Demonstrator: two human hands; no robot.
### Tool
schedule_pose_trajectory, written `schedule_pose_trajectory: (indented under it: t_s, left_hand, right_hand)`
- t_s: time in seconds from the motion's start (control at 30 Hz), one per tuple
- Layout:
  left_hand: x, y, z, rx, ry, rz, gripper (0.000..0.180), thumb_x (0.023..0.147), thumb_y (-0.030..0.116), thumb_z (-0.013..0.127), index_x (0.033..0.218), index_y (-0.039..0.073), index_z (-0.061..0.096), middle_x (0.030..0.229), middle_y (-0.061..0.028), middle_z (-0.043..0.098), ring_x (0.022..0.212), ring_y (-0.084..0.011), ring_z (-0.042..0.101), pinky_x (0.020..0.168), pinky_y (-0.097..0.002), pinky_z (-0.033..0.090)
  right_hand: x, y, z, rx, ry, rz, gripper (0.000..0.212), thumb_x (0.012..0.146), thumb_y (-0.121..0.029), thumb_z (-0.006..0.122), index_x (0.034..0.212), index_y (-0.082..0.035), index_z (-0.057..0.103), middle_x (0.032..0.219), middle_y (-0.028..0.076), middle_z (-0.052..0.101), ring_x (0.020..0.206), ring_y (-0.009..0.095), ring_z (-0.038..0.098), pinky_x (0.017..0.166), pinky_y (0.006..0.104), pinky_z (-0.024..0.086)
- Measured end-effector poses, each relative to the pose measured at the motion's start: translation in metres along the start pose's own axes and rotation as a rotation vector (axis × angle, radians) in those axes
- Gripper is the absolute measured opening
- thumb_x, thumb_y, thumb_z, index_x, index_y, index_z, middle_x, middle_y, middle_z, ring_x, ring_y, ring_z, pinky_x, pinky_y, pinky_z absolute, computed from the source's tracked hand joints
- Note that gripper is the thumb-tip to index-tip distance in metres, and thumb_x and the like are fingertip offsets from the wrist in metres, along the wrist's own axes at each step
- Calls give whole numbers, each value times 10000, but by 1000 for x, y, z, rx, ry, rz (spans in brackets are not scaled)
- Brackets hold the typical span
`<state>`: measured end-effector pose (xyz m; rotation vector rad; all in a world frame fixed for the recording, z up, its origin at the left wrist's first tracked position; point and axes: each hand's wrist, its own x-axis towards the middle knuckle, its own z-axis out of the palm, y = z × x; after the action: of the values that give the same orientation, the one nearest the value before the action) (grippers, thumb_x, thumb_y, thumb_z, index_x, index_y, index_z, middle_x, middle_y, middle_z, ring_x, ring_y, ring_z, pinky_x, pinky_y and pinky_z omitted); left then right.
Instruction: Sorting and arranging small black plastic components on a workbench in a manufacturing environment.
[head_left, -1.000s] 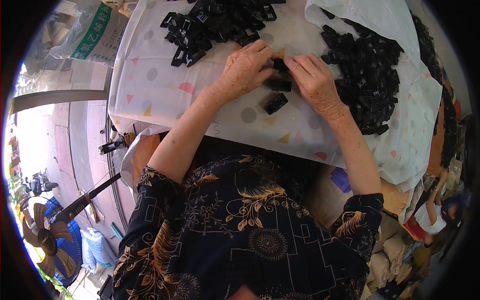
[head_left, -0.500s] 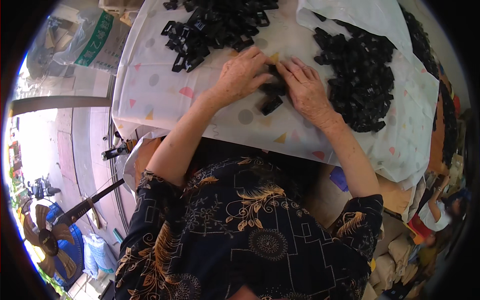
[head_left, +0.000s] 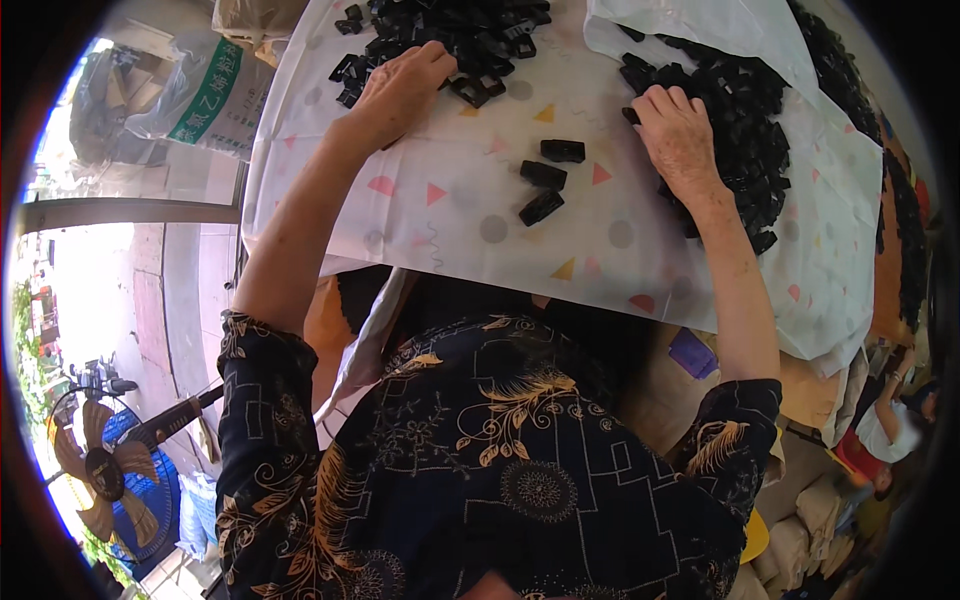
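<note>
My left hand (head_left: 405, 92) reaches into the far-left pile of black plastic frame-like parts (head_left: 460, 35). Its fingers are bent and pressed together over the pile's near edge, and what lies under them is hidden. On the right, my right hand (head_left: 678, 138) rests at the left edge of a second heap of black plastic parts (head_left: 745, 130). The fingers curl down, and a small dark part shows beside their tips. Between the hands, three black block-shaped pieces lie apart from the piles in a loose column: a far one (head_left: 563, 151), a middle one (head_left: 544, 175) and a near one (head_left: 541, 208).
A white patterned cloth (head_left: 470, 245) covers the table, and a white plastic sheet (head_left: 710, 30) lies beyond the right heap. To the left stand bagged goods (head_left: 200, 95) and a fan (head_left: 105, 470). Another person (head_left: 885, 430) is at the far right.
My hands were together over the pieces in the middle. They have parted, the left to the left pile and the right to the right heap, leaving three pieces between them.
</note>
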<state>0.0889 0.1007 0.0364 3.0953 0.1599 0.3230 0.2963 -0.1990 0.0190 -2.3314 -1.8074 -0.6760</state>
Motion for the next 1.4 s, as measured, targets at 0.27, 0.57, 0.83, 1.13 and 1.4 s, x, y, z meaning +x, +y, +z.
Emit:
schedule_pose_trajectory:
  t_s: [0.27, 0.57, 0.83, 1.13, 1.4]
  left_hand:
    - [-8, -3, -5, -99, 66, -58, 238, 825, 15, 581, 1050, 85, 608, 1044, -82, 607, 1032, -297, 607, 855, -414, 513]
    - [-1, -15, -10, -73, 212, 24, 301, 844, 85, 663, 1144, 103, 637, 1037, -74, 661, 1023, -269, 638, 844, -360, 532]
    - [11, 17, -14, -1396, 179, -295, 333, 1034, 264, 542, 1289, 52, 581, 1060, -43, 680, 1013, -141, 649, 873, -316, 555]
    - [33, 69, 18, -1754, -54, -366, 268, 1015, 171, 510, 1227, 15, 557, 1085, -75, 640, 901, -133, 618, 780, -278, 491]
    - [50, 95, 34, -1737, -385, -502, 272, 1022, 233, 538, 1199, 30, 576, 1050, -34, 607, 818, -95, 606, 737, -232, 489]
  right_hand:
    - [-6, -24, -2, 247, 18, 73, 300, 770, -99, 763, 953, -84, 525, 872, 45, 607, 828, 258, 611, 733, 371, 465]
    - [-6, -32, -4, 545, -59, 161, 236, 852, -77, 700, 998, -60, 515, 929, 91, 627, 838, 331, 633, 701, 403, 515]
    - [-9, -32, -10, 568, -75, 154, 198, 868, -20, 649, 1023, -39, 526, 974, 124, 617, 889, 351, 625, 757, 422, 507]
    - [-9, -32, -16, 595, -63, 137, 168, 862, 3, 640, 998, -19, 543, 972, 137, 600, 893, 359, 612, 771, 425, 505]
    - [-13, -33, -14, 701, -14, 245, 192, 870, 10, 658, 1032, -14, 557, 964, 111, 604, 841, 306, 640, 694, 366, 528]
